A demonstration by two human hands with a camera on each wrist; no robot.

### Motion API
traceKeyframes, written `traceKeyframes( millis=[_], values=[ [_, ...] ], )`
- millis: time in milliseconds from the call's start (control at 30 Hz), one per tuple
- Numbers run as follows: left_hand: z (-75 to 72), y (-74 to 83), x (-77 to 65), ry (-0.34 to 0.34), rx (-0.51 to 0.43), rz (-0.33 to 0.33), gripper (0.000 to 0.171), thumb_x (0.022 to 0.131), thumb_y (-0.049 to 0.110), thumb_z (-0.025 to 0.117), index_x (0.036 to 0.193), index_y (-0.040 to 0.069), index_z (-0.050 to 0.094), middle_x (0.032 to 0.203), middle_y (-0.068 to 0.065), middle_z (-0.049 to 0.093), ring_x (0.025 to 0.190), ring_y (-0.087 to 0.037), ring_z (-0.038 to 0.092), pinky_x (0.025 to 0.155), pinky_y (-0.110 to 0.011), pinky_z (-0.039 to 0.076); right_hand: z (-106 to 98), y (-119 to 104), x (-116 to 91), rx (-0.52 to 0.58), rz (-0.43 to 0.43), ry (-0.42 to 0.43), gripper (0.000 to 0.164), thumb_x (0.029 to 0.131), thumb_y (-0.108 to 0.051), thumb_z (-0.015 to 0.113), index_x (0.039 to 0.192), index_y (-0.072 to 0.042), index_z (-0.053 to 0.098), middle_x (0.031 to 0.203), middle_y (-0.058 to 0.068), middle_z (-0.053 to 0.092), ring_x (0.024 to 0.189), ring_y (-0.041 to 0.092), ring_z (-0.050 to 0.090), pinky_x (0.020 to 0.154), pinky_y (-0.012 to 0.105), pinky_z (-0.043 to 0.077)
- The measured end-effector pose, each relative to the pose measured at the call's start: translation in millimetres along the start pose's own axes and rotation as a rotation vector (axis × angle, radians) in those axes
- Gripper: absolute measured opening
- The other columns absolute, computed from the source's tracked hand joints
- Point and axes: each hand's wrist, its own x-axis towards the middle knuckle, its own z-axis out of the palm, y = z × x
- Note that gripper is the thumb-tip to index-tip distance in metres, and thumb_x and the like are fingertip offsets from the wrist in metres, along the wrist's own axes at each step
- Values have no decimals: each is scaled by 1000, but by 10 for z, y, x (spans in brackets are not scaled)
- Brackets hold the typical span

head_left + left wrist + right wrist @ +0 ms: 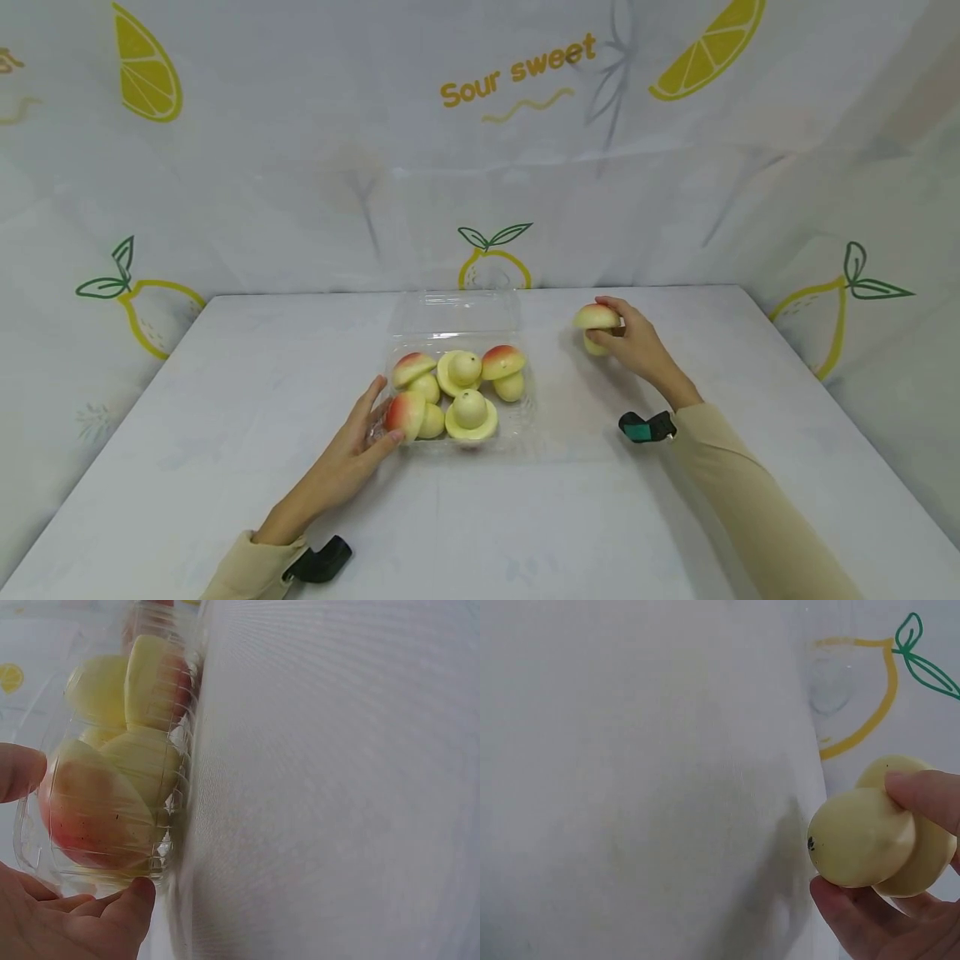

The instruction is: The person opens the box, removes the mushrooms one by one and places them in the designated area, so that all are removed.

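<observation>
My right hand (634, 340) pinches a toy mushroom (596, 317) at the back right of the table. Its red-tinged cap faces up in the head view, and its rounded yellow stem (862, 838) faces the right wrist camera. At the table's middle stands a clear plastic box (517, 429) with its lid (457, 315) laid back. Several similar mushrooms (503, 363) lie inside, two of them cap down with stems up. My left hand (352, 454) holds the box's front left corner, thumb (19, 772) at the rim and fingers against the side, beside a red-capped mushroom (94, 810).
The white table (300, 350) ends at the back against a hanging cloth (300, 208) printed with lemons and words. Cloth also hangs along both sides. A black strap device is worn at each wrist.
</observation>
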Motion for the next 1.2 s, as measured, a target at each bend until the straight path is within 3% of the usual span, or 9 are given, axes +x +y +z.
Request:
traceKeyframes(
  millis=[100,367,833,1200],
  values=[
    [-1,4,6,-2,9,-6,79,103,23,54,159,5,2,167,-18,4,148,-47,22,110,-59,39,-14,40,37,-32,-1,-8,65,98,-16,63,152,-1,32,142,31,43,118,46,57,83,32,51],
    [6,23,14,-5,9,-23,80,103,25,55,160,6,2,167,-17,4,149,-46,22,111,-60,37,-68,123,77,-59,32,-27,68,100,-21,60,156,-3,25,150,32,37,129,49,48,100,55,49],
    [5,30,8,0,-6,-17,79,103,22,55,160,6,3,167,-18,5,149,-46,22,111,-59,38,-65,209,128,-90,66,-17,74,101,-37,56,157,-4,21,151,30,37,126,50,49,98,55,49],
    [-5,22,1,-1,-15,-24,79,103,23,55,160,7,2,167,-17,4,149,-46,21,110,-58,39,-82,197,124,-78,85,-48,77,101,-41,54,158,-5,16,157,30,27,131,52,46,101,58,48]
  ],
)
